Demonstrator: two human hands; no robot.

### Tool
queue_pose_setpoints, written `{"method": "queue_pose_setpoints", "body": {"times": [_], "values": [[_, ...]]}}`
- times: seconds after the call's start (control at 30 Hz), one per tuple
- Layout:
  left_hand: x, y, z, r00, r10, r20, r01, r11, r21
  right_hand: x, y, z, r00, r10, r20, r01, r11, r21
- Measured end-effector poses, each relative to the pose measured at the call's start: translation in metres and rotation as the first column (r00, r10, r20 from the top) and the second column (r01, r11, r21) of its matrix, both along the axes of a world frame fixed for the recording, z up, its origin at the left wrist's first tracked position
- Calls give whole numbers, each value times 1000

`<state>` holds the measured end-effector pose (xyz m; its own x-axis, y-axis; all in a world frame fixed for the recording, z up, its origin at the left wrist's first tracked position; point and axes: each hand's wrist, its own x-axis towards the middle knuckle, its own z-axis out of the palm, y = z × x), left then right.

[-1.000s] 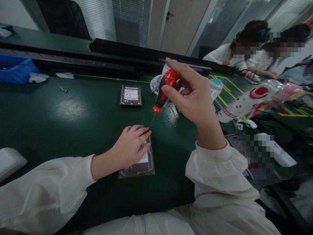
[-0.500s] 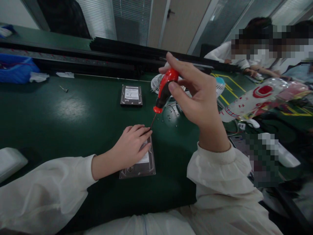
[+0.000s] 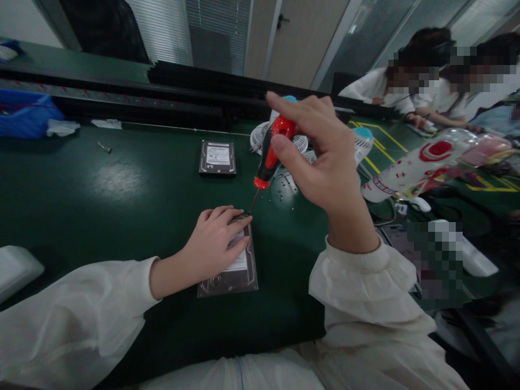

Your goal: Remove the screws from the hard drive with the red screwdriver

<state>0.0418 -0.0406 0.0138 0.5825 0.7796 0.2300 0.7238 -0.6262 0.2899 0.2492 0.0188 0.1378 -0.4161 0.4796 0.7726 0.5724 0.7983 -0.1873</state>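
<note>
A rectangular silver-and-black metal hard drive (image 3: 238, 279) lies flat on the dark green tabletop (image 3: 162, 189) before the person, the left hand (image 3: 215, 238) spread over its label, fingers extended and gripping nothing, probably pinning it against turning. The right hand (image 3: 320, 157) grasps a red-and-black screwdriver (image 3: 270, 156) with thumb and fingers around the upper handle, seemingly to allow twisting. The tool leans, its slim shaft meeting the drive's far right corner beside the left fingertips, which perhaps steady the tip; whether it sits in a screw head cannot be told.
</note>
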Motion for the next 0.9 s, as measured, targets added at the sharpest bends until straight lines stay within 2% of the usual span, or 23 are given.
{"method": "queue_pose_setpoints", "body": {"times": [0.1,0.17,0.27,0.43,0.6,0.77,0.9], "values": [[-1,0,-1,1000,7,8,-7,1000,-14,1,1,-2,996,89,-11,-89,991,-97],[-1,1,-1,1000,4,12,-3,1000,-19,1,2,-4,992,103,-66,-111,984,-137],[-1,1,0,1000,1,16,0,1000,-28,1,4,-6,991,72,-113,-85,989,-118],[0,1,2,1000,-7,12,7,1000,-25,-1,4,-6,984,167,-68,-172,983,-71],[-1,1,1,1000,-10,17,11,999,-33,-3,1,-4,994,62,-87,-67,996,-61],[-1,1,1,1000,-11,15,12,999,-38,-3,-1,-1,991,123,-53,-126,990,-58],[-1,1,2,1000,-14,19,15,999,-43,-4,0,-2,994,70,-82,-71,997,-12]]}}
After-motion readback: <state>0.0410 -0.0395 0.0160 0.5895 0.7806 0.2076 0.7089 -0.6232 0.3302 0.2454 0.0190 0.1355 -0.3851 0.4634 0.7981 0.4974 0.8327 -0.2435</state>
